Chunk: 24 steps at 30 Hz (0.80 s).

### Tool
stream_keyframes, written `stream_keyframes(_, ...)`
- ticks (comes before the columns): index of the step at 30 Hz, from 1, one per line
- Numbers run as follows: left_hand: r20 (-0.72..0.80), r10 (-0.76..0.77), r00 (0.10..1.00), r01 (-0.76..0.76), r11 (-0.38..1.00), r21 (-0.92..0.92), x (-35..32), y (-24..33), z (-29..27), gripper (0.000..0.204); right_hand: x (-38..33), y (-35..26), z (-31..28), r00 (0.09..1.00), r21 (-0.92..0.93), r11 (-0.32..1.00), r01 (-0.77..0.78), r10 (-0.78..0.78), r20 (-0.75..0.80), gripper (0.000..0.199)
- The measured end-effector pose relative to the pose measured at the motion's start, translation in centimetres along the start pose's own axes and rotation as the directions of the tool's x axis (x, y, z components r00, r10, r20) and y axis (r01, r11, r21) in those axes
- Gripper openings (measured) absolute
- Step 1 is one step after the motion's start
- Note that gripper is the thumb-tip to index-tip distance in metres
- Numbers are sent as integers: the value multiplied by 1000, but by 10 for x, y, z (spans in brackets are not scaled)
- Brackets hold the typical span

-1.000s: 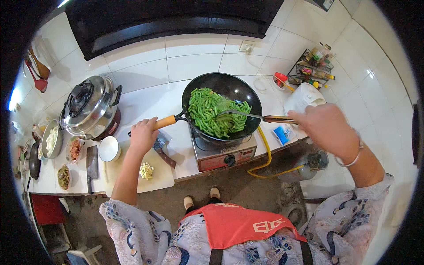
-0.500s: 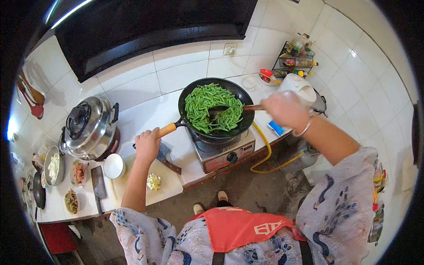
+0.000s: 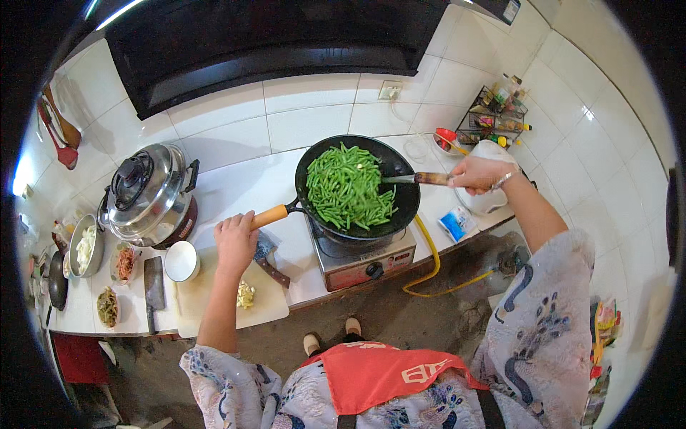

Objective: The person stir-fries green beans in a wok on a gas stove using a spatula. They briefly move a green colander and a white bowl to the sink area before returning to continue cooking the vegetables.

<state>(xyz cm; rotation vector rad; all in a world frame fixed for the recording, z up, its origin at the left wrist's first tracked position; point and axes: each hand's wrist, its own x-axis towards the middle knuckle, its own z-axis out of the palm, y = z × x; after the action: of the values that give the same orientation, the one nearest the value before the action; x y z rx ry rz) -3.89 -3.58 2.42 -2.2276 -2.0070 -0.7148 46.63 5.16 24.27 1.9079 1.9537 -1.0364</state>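
A black wok full of cut green beans sits on a portable gas stove. My left hand is closed around the end of the wok's wooden handle. With my right hand I grip the wooden handle of a metal spatula. Its metal end reaches over the wok's right side, and its tip is among the beans, partly hidden. Below my left hand lie a cutting board with chopped garlic and a cleaver with a dark handle.
A large lidded steamer pot stands at the left. Near it are a white bowl, another cleaver and several dishes of ingredients. A yellow hose runs down from the stove. Right lie a blue-white packet and a bottle rack.
My right hand has drawn the spatula toward the wok's right side, and the beans have shifted into a heap at the left and middle. My left hand keeps its hold. The view has shifted slightly.
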Motion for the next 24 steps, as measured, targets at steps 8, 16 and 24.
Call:
stream_keyframes(8,52,-100,994,96,993,74,-4,8,-10,47,-22,1,-41,866,-589,773,235,-442,-234,34)
stream_keyframes(16,-19,-52,998,53,997,55,1,5,2,47,53,-28,-49,928,-484,859,164,-301,-220,41)
stream_keyframes(24,15,-104,994,103,992,66,-11,0,-6,47,-29,-119,5,817,-789,445,425,-564,122,57)
